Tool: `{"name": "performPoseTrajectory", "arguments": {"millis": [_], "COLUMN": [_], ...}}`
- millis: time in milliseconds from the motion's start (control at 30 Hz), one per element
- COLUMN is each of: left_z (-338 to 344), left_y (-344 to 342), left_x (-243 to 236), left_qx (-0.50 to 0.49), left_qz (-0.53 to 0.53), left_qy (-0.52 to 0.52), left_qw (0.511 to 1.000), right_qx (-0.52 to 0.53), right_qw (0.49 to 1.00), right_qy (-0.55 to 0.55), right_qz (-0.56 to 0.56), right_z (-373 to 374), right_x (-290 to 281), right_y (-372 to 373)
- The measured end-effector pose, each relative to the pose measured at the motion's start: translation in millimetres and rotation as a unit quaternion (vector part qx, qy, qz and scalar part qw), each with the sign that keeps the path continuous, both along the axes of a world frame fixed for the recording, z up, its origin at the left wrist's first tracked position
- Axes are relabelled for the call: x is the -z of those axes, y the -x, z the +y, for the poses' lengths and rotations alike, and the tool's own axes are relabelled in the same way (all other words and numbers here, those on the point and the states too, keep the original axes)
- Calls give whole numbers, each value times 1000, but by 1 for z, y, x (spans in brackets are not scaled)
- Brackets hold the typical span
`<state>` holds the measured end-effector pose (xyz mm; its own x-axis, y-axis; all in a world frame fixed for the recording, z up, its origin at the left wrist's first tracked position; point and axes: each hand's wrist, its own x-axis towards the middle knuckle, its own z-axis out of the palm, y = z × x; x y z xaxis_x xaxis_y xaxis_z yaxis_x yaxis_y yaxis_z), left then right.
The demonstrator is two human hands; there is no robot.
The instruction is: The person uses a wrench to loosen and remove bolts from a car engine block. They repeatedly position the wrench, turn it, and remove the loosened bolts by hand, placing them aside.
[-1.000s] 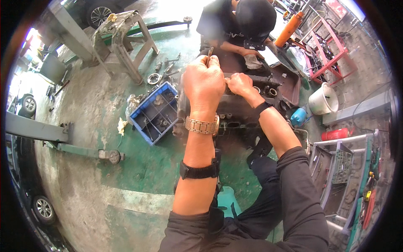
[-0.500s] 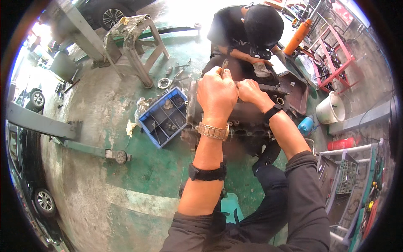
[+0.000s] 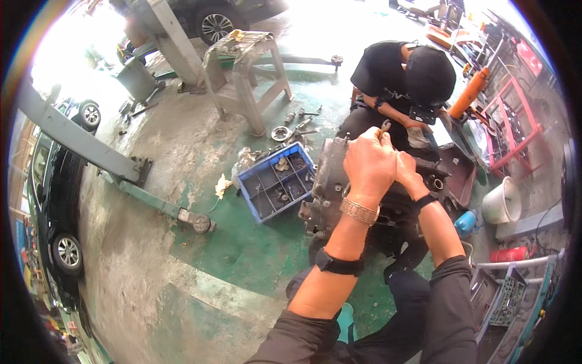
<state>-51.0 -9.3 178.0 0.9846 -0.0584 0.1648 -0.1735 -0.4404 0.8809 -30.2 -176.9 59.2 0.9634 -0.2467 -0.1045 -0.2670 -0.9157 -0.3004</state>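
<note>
My left hand, with a metal watch at its wrist, is closed round a slim metal tool whose narrow tip sticks up past the thumb; the rest is hidden in the fist. Against it, my right hand has its fingers curled shut, and what they grip, if anything, is hidden. Both hands are above a dark, greasy engine block with round openings on its near side. Just beyond it, a co-worker in black bends forward, a gloved hand near the block's far edge.
Left of the engine, a blue divided tray holds small parts. Metal parts and a ring lie near a grey plastic stool. On the right are a brown pan, a white bucket and a tool cart. A lift arm crosses the left floor.
The view has shifted, so the scene sits farther right and lower in the picture. My hands stay together over the engine, and my left hand keeps its hold on the tool.
</note>
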Motion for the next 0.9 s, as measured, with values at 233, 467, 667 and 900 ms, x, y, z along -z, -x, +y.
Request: {"name": "performPoseTrajectory", "arguments": {"millis": [233, 467, 667, 900], "left_z": [-3, -3, -2, 1], "left_y": [-1, -1, -3, -2], "left_x": [5, 7, 5, 3], "left_qx": [5, -6, -1, -7], "left_qz": [6, -30, -18, 46], "left_qy": [23, 16, 31, 54], "left_qw": [1000, 999, 999, 997], "right_qx": [-34, -75, -129, -157], "right_qw": [997, 993, 985, 987], "right_qy": [66, 85, 110, 15], "right_qz": [-3, 8, -11, -5], "right_z": [-13, -15, -21, -22], "right_x": [32, 24, 25, 17], "right_y": [-8, -11, -11, -11]}}
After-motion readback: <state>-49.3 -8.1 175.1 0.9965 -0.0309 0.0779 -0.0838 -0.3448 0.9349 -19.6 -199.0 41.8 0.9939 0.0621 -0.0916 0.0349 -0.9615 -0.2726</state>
